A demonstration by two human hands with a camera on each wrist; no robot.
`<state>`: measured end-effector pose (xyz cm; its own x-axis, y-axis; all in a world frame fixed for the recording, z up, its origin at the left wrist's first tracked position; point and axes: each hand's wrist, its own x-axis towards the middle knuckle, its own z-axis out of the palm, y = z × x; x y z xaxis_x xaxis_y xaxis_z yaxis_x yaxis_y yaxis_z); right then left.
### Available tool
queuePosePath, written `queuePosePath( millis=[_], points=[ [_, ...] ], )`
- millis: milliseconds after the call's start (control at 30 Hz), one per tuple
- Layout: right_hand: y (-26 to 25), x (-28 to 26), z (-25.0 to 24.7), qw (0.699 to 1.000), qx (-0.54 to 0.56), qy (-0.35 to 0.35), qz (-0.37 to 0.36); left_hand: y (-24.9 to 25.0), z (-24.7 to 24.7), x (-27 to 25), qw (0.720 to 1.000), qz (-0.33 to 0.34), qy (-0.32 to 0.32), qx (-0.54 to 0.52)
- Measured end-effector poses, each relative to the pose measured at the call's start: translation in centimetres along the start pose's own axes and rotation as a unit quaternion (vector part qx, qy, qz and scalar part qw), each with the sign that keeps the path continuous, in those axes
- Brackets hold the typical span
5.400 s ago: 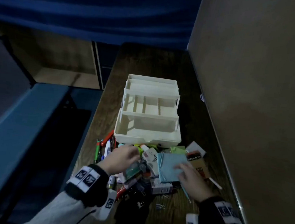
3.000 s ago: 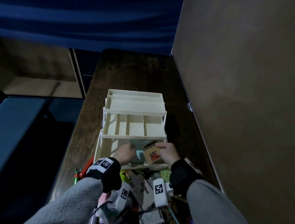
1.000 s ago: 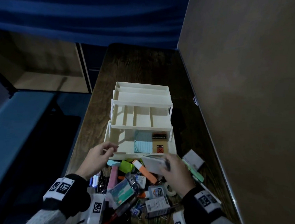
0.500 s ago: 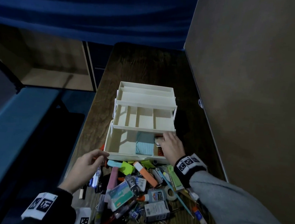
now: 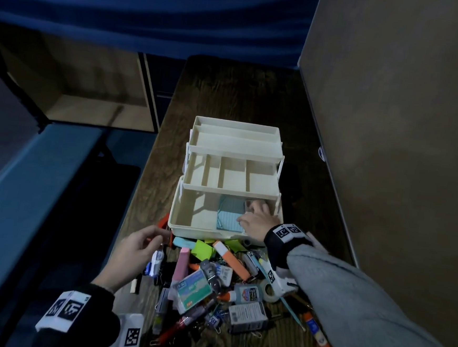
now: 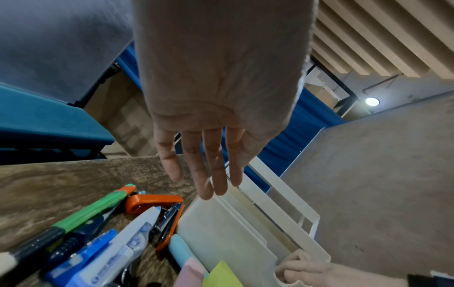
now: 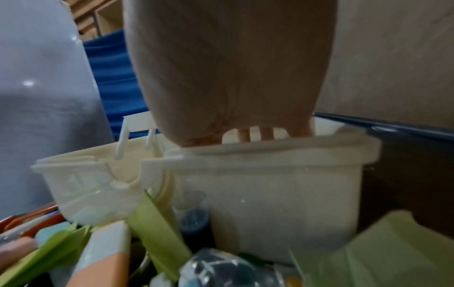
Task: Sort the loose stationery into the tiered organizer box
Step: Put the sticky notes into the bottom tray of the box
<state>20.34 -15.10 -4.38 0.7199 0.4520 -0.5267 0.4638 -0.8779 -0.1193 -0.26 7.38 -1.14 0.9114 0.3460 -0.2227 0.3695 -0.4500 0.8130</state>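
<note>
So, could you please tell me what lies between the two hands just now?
In the head view, the organizer box's front wall lies between the left hand outside and the right hand inside.

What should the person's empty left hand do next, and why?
Probably pick up a pen. The left hand hangs open, holding nothing, just above the pens and orange stapler beside the organizer box, while the right hand is busy inside the bottom tier.
</note>
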Motion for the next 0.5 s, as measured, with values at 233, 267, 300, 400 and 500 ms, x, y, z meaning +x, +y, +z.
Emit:
queuePosePath(
  millis=[233,267,300,400,500],
  points=[
    [0.3,0.3,0.9,0.992,0.099,0.004,0.075,-0.3,0.4,-0.6,1.000,-0.006,-0.011,-0.006],
    [0.3,0.3,0.9,0.993,0.093,0.021,0.069,-0.4,0.4,-0.7,1.000,-0.005,-0.010,-0.002],
    [0.2,0.2,0.8,0.995,0.074,0.034,0.056,-0.4,0.3,-0.8,1.000,-0.003,-0.008,0.004],
    [0.1,0.1,0.7,0.998,0.045,0.036,0.029,-0.4,0.2,-1.2,1.000,0.000,-0.007,0.011],
    [0.2,0.4,1.2,0.994,0.083,-0.013,0.068,-0.3,0.3,-1.4,1.000,0.000,-0.009,0.004]
  ],
)
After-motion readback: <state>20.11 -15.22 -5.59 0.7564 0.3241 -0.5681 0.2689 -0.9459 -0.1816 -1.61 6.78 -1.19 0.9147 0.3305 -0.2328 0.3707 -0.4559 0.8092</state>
